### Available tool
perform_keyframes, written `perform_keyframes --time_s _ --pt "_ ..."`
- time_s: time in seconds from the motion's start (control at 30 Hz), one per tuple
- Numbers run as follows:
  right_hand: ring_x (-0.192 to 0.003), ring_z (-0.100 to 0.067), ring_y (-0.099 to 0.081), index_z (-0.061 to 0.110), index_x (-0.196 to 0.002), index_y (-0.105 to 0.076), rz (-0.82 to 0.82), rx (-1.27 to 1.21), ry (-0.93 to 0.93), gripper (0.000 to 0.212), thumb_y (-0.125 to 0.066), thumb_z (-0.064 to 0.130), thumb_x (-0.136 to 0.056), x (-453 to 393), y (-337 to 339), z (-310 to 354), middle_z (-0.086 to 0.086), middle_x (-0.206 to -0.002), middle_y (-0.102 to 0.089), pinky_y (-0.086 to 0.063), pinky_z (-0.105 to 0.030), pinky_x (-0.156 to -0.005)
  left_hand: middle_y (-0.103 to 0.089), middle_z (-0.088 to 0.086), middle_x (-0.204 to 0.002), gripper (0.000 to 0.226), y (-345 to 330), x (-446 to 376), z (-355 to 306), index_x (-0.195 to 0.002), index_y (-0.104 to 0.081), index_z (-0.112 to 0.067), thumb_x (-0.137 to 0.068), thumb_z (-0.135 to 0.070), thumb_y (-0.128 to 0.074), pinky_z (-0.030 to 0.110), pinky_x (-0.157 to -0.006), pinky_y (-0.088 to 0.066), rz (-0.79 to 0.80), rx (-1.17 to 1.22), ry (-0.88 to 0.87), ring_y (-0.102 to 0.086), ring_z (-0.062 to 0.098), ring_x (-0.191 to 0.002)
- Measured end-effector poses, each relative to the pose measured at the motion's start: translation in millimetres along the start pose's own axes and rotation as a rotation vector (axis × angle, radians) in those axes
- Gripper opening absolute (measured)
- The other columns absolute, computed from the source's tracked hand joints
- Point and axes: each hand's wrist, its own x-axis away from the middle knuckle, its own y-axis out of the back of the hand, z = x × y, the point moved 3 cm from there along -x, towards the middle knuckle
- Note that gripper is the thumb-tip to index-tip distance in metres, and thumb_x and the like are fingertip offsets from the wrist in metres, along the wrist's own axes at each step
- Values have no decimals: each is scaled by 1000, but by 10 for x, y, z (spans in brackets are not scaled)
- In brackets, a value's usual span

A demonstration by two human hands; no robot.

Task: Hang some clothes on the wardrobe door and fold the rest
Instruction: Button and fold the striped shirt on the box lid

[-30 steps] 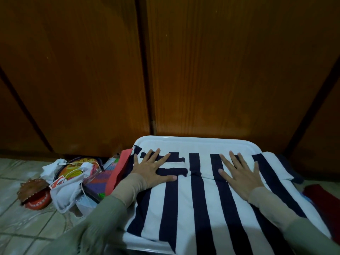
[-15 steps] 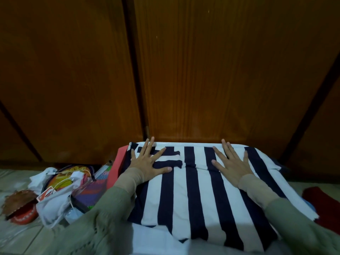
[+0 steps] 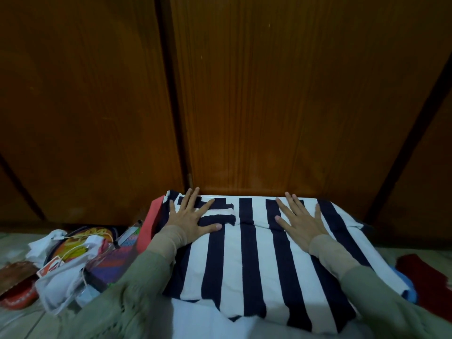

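The white surface [image 3: 195, 314] under the folded navy-and-white striped garment [image 3: 247, 260] is mostly covered; only a pale strip shows at the garment's near edge, so what kind of support it is cannot be told. A blue cloth [image 3: 408, 287] peeks out from beneath the garment's right side, largely hidden, and a dark red cloth [image 3: 423, 275] lies further right, cut off by the frame. Left of the garment a heap of a white plastic bag [image 3: 61, 282], colourful packets and a red flat edge [image 3: 149, 223] is too jumbled to identify.

The garment lies flat just in front of the brown wooden wardrobe doors [image 3: 269, 106]. The left hand [image 3: 190, 221] presses palm-down on the garment's far left corner, fingers [image 3: 189, 199] straight and spread. The right hand [image 3: 299, 221] lies flat on the far right part, fingers straight and spread too. Both forearms wear beige cuffs under grey-green sleeves [image 3: 137, 285].
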Motion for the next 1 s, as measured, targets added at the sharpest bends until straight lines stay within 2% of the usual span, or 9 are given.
perform_keyframes --time_s 0.07,0.17,0.27,0.43,0.53,0.7,0.77,0.87,1.0 --pt "-143 -13 19 30 -147 14 -32 37 29 61 13 54 -91 35 24 37 3 -155 25 6 -55 -113 28 5 -154 122 27 47 -30 -148 7 -40 -39 -94 20 62 -110 7 -1 -45 12 24 25 -142" --pt "-145 -11 10 30 -150 -6 -123 47 125 91 35 52 -72 158 91 111 3 -158 15 3 -46 -116 21 8 -156 80 42 159 -119 -150 7 -31 -85 -73 -14 60 -112 5 -7 -110 19 16 27 -144" --pt "-144 -4 -9 30 -148 -21 -122 -75 232 48 -11 37 -102 330 114 230 10 -158 2 1 -37 -118 9 6 -157 64 53 317 -194 -151 0 -30 -97 -52 -28 54 -114 3 -10 -29 -17 7 25 -145" --pt "-141 -2 -16 28 -146 -29 -53 -280 417 44 -30 32 -102 690 179 492 14 -156 -13 -2 -26 -117 -33 1 -140 51 156 745 -282 -142 -35 -28 -94 -30 -51 33 -110 -23 -182 254 -180 -27 19 -132" --pt "-138 -4 -25 29 -141 -38 -15 -346 534 43 -41 35 -99 918 223 697 13 -153 -24 -12 -23 -114 -54 -6 -113 38 141 1066 -379 -120 -59 -26 -85 -41 -62 24 -100 -36 -47 494 -297 -48 11 -111" --pt "-127 0 -34 29 -135 -46 105 -499 668 43 -51 41 -93 1323 329 1035 15 -142 -39 -28 -23 -108 -59 -11 -101 57 77 1338 -343 -109 -66 -25 -72 -64 -49 12 -87 -39 -45 528 -350 -53 4 -98" --pt "-127 2 -31 30 -137 -42 131 -511 711 50 -55 37 -89 1445 376 1130 16 -142 -36 -26 -21 -107 -61 -9 -101 47 62 1411 -218 -107 -67 -23 -77 -56 -50 16 -86 -41 -78 547 -309 -55 5 -97" --pt "-130 -2 -31 30 -141 -34 66 -403 774 58 -52 18 -87 1533 393 1233 13 -145 -35 -24 -23 -110 -59 -10 -105 23 44 1516 -4 -108 -65 -22 -88 -21 -53 23 -94 -41 -118 511 -263 -53 5 -102" --pt "-127 -9 -36 32 -144 -27 -55 -348 824 71 -45 -3 -84 1526 359 1350 10 -144 -36 -30 -24 -106 -53 -13 -113 40 39 1652 209 -113 -61 -23 -77 -12 -49 22 -101 -38 -119 483 -199 -48 6 -110"
